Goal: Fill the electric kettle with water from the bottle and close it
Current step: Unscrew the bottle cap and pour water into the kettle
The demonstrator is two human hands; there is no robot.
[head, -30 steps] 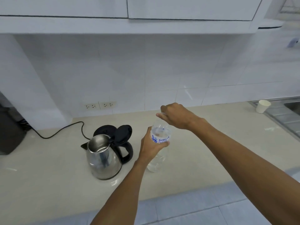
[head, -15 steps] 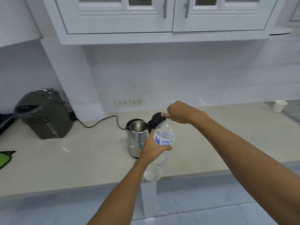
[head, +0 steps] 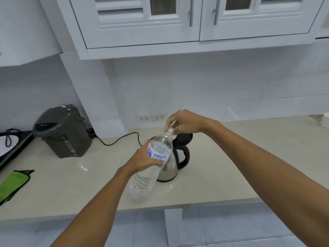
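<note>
A clear plastic water bottle (head: 145,179) with a blue-lettered label is held tilted in front of me, above the counter. My left hand (head: 146,158) grips it around the label. My right hand (head: 183,122) pinches the white cap (head: 170,130) at the bottle's top. Behind the bottle stands a steel electric kettle (head: 170,171) with a black handle; its black lid (head: 184,138) is flipped up and open. The bottle hides most of the kettle's mouth.
A dark grey hot-water dispenser (head: 62,131) stands at the left on the beige counter (head: 231,175). A black cord (head: 115,141) runs from the kettle toward the wall sockets (head: 152,118). A green cloth (head: 12,184) lies far left. White cabinets (head: 178,24) hang overhead.
The view has pulled back and tilted up, showing the cabinets and dispenser. Both hands lifted the bottle off the counter, now over the kettle. The right hand stays on the cap.
</note>
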